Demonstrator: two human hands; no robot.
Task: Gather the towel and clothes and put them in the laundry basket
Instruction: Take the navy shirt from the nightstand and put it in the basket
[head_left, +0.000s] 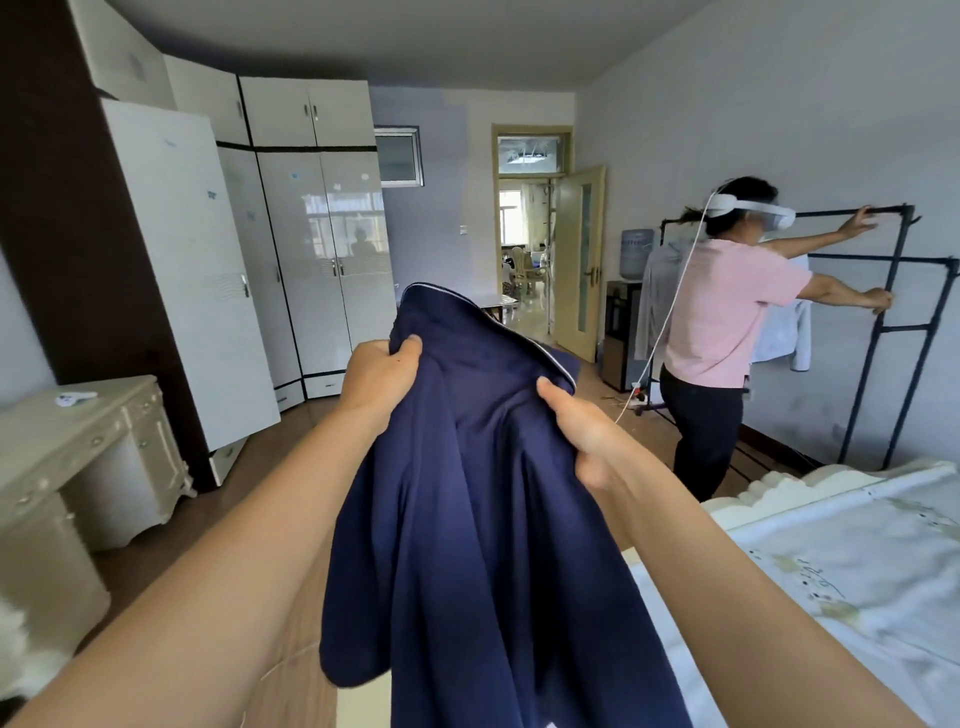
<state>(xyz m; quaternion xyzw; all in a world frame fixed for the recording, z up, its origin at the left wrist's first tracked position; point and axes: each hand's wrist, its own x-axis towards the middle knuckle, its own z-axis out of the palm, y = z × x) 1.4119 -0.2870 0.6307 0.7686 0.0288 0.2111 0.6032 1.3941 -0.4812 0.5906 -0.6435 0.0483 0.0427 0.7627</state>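
Observation:
A navy blue garment (478, 519) with thin white piping hangs in front of me, held up at chest height. My left hand (379, 376) grips its upper left edge, thumb on top. My right hand (582, 426) pinches the cloth near the piped edge on the right. The fabric drapes down past the bottom of the view and hides the floor below it. No laundry basket or towel is in view.
A bed (841, 566) with a pale floral cover lies at the lower right. A cream dresser (78, 467) stands at left, white wardrobes (311, 249) behind it. Another person (727, 322) in a pink shirt holds a black clothes rack (904, 322) at right. An open doorway (524, 249) lies ahead.

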